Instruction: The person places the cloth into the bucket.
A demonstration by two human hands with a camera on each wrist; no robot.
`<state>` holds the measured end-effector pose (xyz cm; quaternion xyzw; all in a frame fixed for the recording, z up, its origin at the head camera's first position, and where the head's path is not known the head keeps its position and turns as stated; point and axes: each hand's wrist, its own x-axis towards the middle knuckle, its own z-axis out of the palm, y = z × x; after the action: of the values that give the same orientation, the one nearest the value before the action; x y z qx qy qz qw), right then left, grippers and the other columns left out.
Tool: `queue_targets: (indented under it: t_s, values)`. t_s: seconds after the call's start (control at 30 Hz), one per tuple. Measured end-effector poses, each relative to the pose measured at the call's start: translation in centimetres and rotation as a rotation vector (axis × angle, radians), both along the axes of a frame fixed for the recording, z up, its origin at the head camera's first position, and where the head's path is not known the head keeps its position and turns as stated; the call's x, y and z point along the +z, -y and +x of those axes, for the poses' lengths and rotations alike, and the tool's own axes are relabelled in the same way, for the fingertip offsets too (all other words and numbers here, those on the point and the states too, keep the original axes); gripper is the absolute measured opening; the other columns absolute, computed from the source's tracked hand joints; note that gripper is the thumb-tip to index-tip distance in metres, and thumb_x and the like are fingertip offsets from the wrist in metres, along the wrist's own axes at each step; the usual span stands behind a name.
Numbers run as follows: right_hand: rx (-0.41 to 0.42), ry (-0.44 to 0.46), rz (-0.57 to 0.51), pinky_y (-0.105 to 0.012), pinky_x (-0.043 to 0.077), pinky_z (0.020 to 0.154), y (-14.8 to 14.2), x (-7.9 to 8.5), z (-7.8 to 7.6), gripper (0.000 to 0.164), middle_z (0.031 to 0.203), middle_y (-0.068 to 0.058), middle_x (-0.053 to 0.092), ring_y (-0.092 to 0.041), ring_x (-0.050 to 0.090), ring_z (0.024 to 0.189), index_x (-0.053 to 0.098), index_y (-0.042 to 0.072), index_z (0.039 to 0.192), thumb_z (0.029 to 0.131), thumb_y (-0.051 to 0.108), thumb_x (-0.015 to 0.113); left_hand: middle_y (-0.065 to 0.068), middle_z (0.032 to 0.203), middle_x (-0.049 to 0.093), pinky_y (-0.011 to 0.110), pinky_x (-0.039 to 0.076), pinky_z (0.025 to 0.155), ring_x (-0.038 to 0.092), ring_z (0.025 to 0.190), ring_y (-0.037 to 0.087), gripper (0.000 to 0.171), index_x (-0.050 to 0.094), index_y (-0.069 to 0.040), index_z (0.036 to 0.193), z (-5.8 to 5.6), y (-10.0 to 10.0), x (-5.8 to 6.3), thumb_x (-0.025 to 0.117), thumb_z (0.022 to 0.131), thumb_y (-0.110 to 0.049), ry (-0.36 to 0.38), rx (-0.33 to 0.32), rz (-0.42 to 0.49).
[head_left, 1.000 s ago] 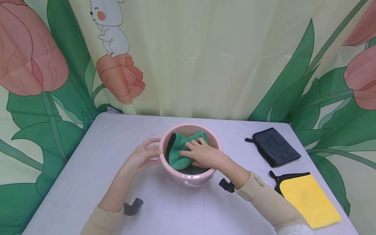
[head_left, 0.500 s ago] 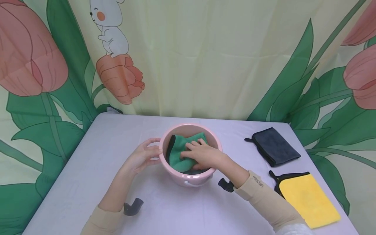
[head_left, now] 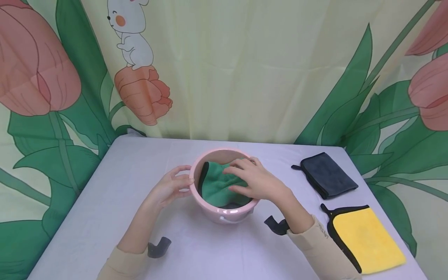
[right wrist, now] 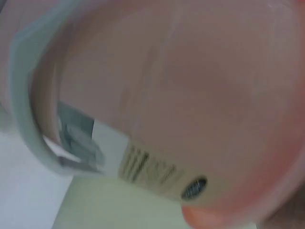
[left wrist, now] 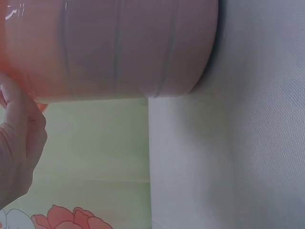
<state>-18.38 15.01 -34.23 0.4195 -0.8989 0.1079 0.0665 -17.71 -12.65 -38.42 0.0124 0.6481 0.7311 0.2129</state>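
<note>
A pink bucket point(head_left: 210, 212) stands upright on the table, its pale handle point(right wrist: 21, 95) hanging down the near side. Inside lies a green cloth point(head_left: 218, 186) with a black edge; something dark shows below it. My left hand point(head_left: 169, 188) holds the bucket's left rim, and the left wrist view has that hand point(left wrist: 21, 143) beside the bucket wall point(left wrist: 119, 47). Over the right rim hovers my right hand point(head_left: 257, 181), fingers spread and loosely bent, above the cloth with nothing in its grasp. The right wrist view is blurred, mostly bucket wall point(right wrist: 190, 86) with a label.
To the right lie a folded dark grey cloth point(head_left: 329, 175) with a loop and, nearer, a yellow cloth point(head_left: 371, 237) with black trim. A patterned curtain point(head_left: 245, 77) hangs behind the white-covered table point(head_left: 210, 252).
My right hand has let go of the green cloth and risen up and to the right, out of the bucket. The cloth lies flatter. The left hand stays on the rim.
</note>
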Motion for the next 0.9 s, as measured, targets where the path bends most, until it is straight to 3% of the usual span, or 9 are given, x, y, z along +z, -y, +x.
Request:
queue_targets:
  t_s: [0.17,0.33,0.63,0.9]
  values:
    - [-0.138,-0.094,-0.104,-0.048,0.025,0.097,-2.9,0.6,1.1,0.043,0.121,-0.005,0.050,-0.021,0.045,0.114,0.054,0.017,0.120,0.082,0.034,0.065,0.007,0.098,0.060,0.034,0.051,0.078,0.058,0.081,0.017,0.052,0.035,-0.006,0.130,0.0,0.0,0.0,0.060,0.085,-0.008,-0.004,0.000,0.006]
    - [-0.283,-0.139,-0.119,-0.055,0.022,0.099,-6.7,0.7,2.2,0.050,0.129,-0.014,0.045,-0.030,0.040,0.119,0.049,0.015,0.126,0.081,0.028,0.067,0.006,0.096,0.060,0.033,0.051,0.077,0.058,0.080,0.016,0.052,0.035,-0.006,0.130,0.0,-0.1,-0.1,0.060,0.084,-0.007,-0.005,0.003,0.019]
    - [-0.586,-0.083,-0.130,-0.058,0.002,0.105,-13.5,-0.9,5.0,0.062,0.137,-0.020,0.033,-0.039,0.028,0.125,0.040,0.015,0.134,0.080,0.025,0.067,0.005,0.094,0.061,0.033,0.051,0.076,0.058,0.079,0.016,0.050,0.036,-0.006,0.129,0.0,-0.1,-0.2,0.059,0.084,-0.005,-0.002,0.005,0.029]
    - [-0.781,-0.003,-0.129,-0.062,-0.009,0.101,-18.1,-3.2,7.6,0.069,0.138,-0.026,0.025,-0.046,0.021,0.124,0.031,0.014,0.138,0.080,0.026,0.067,0.006,0.095,0.060,0.033,0.051,0.076,0.059,0.079,0.016,0.050,0.035,-0.005,0.129,0.0,-0.1,0.0,0.058,0.085,-0.005,-0.013,0.002,0.019]
